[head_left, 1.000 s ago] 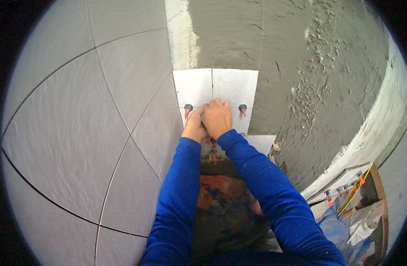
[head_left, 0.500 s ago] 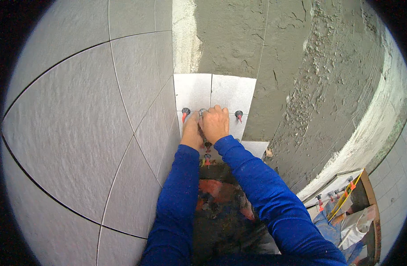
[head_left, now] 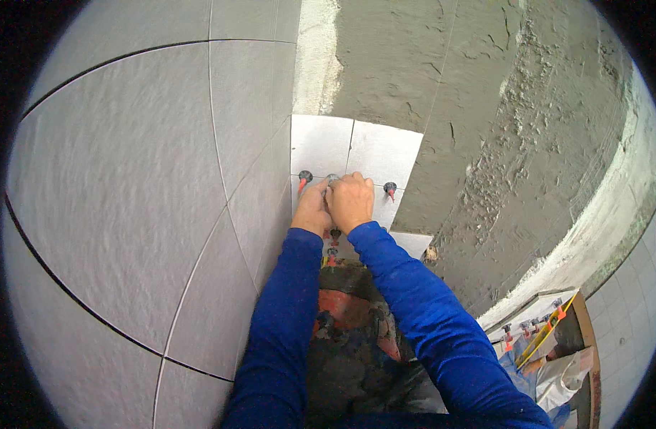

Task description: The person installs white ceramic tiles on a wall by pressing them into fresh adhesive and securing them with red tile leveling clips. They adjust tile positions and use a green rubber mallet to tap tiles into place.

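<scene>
My left hand and right hand are pressed together at a joint between small white tiles on the wall ahead, fingers curled around a small piece. A grey round fitting peeks out just above them; whatever else they grip is hidden. Beside my left hand sits a dark round fitting with a red tab; a similar one is right of my right hand. More small fittings show below my hands.
Large grey tiles cover the left wall, close beside my left arm. Wet grey mortar spreads above and right. At lower right are a framed panel with several clips, a yellow bar and a white bag. Reddish shapes lie below, between my arms.
The view has shifted slightly, moving the tiles rightward in the picture. My hands stay clustered at the same joint; the grey round fitting now shows above my fingers.
</scene>
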The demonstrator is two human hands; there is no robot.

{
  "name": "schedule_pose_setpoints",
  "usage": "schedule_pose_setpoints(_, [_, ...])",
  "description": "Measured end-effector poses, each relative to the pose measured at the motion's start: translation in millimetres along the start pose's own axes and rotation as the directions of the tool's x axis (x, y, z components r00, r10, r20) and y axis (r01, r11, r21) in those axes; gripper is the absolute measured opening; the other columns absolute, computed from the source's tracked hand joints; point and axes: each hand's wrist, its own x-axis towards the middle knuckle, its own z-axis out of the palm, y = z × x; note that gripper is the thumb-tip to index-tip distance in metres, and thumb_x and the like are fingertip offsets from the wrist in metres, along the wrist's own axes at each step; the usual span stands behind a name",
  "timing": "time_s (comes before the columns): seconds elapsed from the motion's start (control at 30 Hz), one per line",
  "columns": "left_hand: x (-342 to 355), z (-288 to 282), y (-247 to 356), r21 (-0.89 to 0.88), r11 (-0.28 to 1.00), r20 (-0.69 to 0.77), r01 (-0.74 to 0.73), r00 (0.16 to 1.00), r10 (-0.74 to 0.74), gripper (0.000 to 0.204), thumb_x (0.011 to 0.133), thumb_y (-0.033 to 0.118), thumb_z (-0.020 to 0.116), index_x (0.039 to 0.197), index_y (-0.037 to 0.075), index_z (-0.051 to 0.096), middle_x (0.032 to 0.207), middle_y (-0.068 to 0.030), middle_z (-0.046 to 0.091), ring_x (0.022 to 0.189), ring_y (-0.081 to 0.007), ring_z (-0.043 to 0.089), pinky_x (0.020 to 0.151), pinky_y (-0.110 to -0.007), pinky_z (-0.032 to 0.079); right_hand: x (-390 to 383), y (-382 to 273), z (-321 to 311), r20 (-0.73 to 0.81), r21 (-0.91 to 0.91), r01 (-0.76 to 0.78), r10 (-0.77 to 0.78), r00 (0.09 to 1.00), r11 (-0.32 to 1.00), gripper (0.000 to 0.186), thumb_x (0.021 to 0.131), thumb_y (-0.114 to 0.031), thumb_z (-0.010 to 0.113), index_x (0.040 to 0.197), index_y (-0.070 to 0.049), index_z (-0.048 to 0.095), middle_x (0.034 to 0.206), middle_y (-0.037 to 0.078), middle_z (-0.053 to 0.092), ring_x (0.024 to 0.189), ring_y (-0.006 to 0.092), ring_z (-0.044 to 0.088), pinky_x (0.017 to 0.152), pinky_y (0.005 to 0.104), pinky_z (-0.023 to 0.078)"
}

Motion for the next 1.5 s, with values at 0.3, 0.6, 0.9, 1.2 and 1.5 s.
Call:
schedule_pose_setpoints(0.3, [27.3, -27.8, -27.9, 0.127, 0.986, -0.121, -0.107, 0.985, 0.123, 0.023, 0.104, 0.024, 0.058, 0.112, 0.004, 0.064, 0.112, -0.0136, 0.071, 0.097, -0.0242, 0.07, 0.083, -0.037, 0.057, -2.7, 1.3, -0.4, -0.009, 0.032, -0.017, 0.017, 1.0, 0.999, 0.016, 0.081, -0.024, 0.071, 0.079, -0.01, 0.077, 0.081, 0.008, 0.069, 0.09, 0.0272, 0.061, 0.078, 0.0441, 0.041])
schedule_pose_setpoints(0.6, [-1.2, -6.7, -2.6, 0.049, 0.999, -0.003, -0.024, 1.0, 0.024, 0.018, 0.107, 0.015, 0.049, 0.114, 0.003, 0.06, 0.1, -0.0068, 0.067, 0.087, -0.0157, 0.067, 0.074, -0.03, 0.056, -1.0, -0.7, -6.0, 0.011, 0.02, 0.005, -0.005, 1.0, 1.0, 0.015, 0.082, -0.023, 0.071, 0.083, -0.009, 0.076, 0.082, 0.009, 0.069, 0.09, 0.0271, 0.061, 0.078, 0.0439, 0.041])
schedule_pose_setpoints(0.9, [13.2, -12.7, -6.5, 0.133, 0.991, 0.06, 0.004, 0.998, -0.012, 0.021, 0.103, 0.024, 0.058, 0.106, 0.004, 0.065, 0.095, -0.0091, 0.072, 0.088, -0.023, 0.069, 0.084, -0.039, 0.056, 0.9, -3.2, -4.7, 0.005, 0.03, -0.002, 0.002, 1.0, 1.0, 0.015, 0.081, -0.022, 0.07, 0.082, -0.008, 0.076, 0.082, 0.009, 0.07, 0.089, 0.0272, 0.061, 0.078, 0.0439, 0.042])
schedule_pose_setpoints(1.2, [17.7, -5.0, -7.8, -0.331, 0.94, -0.025, 0.079, 0.995, -0.092, 0.016, 0.102, 0.015, 0.06, 0.108, 0.002, 0.066, 0.105, -0.0128, 0.073, 0.096, -0.0265, 0.07, 0.085, -0.043, 0.057, 2.0, -1.8, -0.9, -0.014, 0.042, 0.019, -0.018, 1.0, 0.999, 0.014, 0.08, -0.021, 0.07, 0.077, -0.008, 0.075, 0.082, 0.01, 0.07, 0.089, 0.0278, 0.061, 0.078, 0.044, 0.042])
schedule_pose_setpoints(1.5, [6.8, -3.0, -8.8, -0.05, 0.998, -0.213, 0.043, 0.976, -0.053, 0.023, 0.098, 0.033, 0.069, 0.093, 0.011, 0.065, 0.093, -0.0029, 0.065, 0.089, -0.0151, 0.062, 0.073, -0.034, 0.051, 13.3, 15.9, -37.4, 0.141, -0.007, 0.071, -0.069, 0.988, 0.997, 0.028, 0.085, -0.026, 0.069, 0.105, -0.008, 0.073, 0.091, 0.009, 0.071, 0.093, 0.027, 0.063, 0.08, 0.0427, 0.045])
